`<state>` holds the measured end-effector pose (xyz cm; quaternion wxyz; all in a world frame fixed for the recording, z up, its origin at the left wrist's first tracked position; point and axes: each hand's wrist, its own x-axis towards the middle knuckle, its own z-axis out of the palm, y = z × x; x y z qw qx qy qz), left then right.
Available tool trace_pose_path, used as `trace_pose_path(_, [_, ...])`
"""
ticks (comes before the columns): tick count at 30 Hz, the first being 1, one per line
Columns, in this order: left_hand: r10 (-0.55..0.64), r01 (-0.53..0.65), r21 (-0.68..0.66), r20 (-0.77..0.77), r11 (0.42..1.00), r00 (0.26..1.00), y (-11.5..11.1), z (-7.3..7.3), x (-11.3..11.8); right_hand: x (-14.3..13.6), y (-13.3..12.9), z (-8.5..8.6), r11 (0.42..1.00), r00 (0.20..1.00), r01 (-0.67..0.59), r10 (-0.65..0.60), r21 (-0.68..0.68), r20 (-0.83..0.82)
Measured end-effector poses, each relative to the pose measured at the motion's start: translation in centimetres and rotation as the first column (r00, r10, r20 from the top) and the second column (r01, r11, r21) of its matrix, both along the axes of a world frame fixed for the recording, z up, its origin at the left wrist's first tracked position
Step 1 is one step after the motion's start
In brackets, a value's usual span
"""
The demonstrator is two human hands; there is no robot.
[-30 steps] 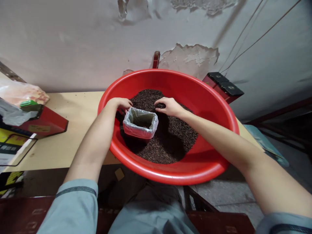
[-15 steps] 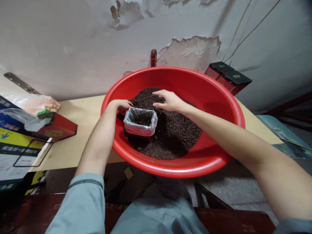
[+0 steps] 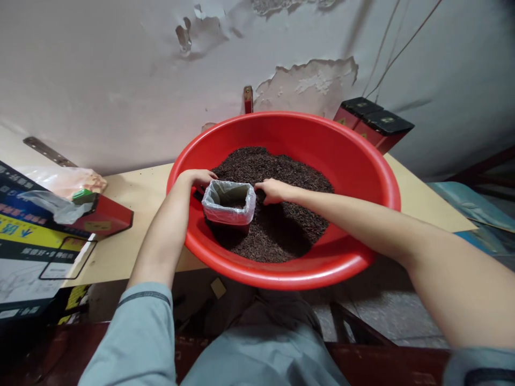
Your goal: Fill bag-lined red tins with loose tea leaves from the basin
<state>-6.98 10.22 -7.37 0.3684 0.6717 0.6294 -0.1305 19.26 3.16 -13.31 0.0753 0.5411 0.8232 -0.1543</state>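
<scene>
Box (image 3: 228, 215), plastic-lined, sits mouth up among dark grains (image 3: 298, 171) inside a red tub (image 3: 341, 155), best kept steady, my left hand (image 3: 203, 178) at its far-left corner, my right hand (image 3: 275, 191) curled narrow just beside it, either one's grip impossible to tell.

"Any readable text on your side?"

"Mostly Chinese, on the carton (image 3: 32, 279) to my left. Large blue characters on its yellow band (image 3: 52, 238); first looks like 不, can't swear to the next."

"Rest of the carton?"

"White characters on the dark band (image 3: 24, 249) just below. I make out 好 and a dot; others too small. More white ones on the blue face (image 3: 10, 193) above, too slanted and blurred for me."

"Tins?"

"Red tin (image 3: 115, 214) beside the carton: yellow label (image 3: 97, 225), marks illegible. Black lids (image 3: 389, 122) to my right: one small pale emblem each, unreadable from here."
</scene>
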Motion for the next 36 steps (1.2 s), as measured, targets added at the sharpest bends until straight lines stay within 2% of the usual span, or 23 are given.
trace_pose_path(4, [0.013, -0.013, 0.0, 0.0, 1.0, 1.0, -0.2, 0.2, 0.1, 1.0, 0.7, 2.9, 0.996, 0.984, 0.088, -0.089, -0.01, -0.153])
trace_pose_path(7, [0.005, -0.005, -0.001, -0.007, 1.0, 1.0, -0.3, 0.4, 0.1, 1.2, 0.2, 6.0, 0.986, 0.933, 0.136, -0.094, 0.098, -0.347])
trace_pose_path(11, [-0.018, 0.018, -0.005, 0.019, 1.0, 1.0, -0.4, 0.4, 0.1, 0.0, -1.2, 9.2, 0.961, 0.792, 0.13, 0.049, 0.246, -0.608])
trace_pose_path(14, [-0.032, 0.032, -0.002, 0.042, 0.999, 0.999, -0.5, 0.5, 0.1, -2.2, -2.0, 9.8, 0.938, 0.688, 0.007, 0.246, 0.345, -0.683])
trace_pose_path(18, [-0.106, 0.105, 0.015, 0.024, 0.994, 0.994, -0.7, 0.8, 0.2, -4.8, -2.3, 8.8, 0.899, 0.628, -0.124, 0.398, 0.419, -0.668])
trace_pose_path(21, [-0.081, 0.08, 0.014, 0.048, 0.997, 0.996, -0.6, 0.8, 0.1, -4.3, -1.7, 7.9, 0.912, 0.625, -0.105, 0.37, 0.396, -0.687])
trace_pose_path(24, [-0.008, 0.009, -0.012, 0.058, 1.0, 0.998, -0.4, 0.6, 0.1, -1.5, 0.0, 6.6, 0.927, 0.691, 0.024, 0.255, 0.375, -0.676])
trace_pose_path(27, [0.016, -0.014, -0.037, 0.047, 0.999, 0.999, -0.3, 0.5, 0.2, 2.0, 1.9, 4.9, 0.905, 0.832, 0.161, 0.091, 0.394, -0.548])
trace_pose_path(29, [0.013, -0.012, -0.041, 0.041, 0.999, 0.999, -0.3, 0.5, 0.2, 3.7, 2.8, 3.7, 0.928, 0.913, 0.165, -0.016, 0.333, -0.407])
trace_pose_path(31, [0.012, -0.011, -0.04, 0.035, 0.999, 0.999, -0.4, 0.6, 0.2, 4.6, 3.3, 2.6, 0.97, 0.959, 0.12, -0.057, 0.213, -0.279])
trace_pose_path(33, [0.009, -0.008, -0.04, 0.035, 0.999, 0.999, -0.4, 0.7, 0.2, 4.5, 3.0, 1.5, 0.994, 0.972, 0.044, -0.018, 0.103, -0.235])
trace_pose_path(36, [0.007, -0.006, -0.037, 0.033, 0.999, 0.999, -0.6, 0.7, 0.1, 2.9, 1.5, -0.7, 0.995, 0.964, -0.104, 0.097, -0.013, -0.246])
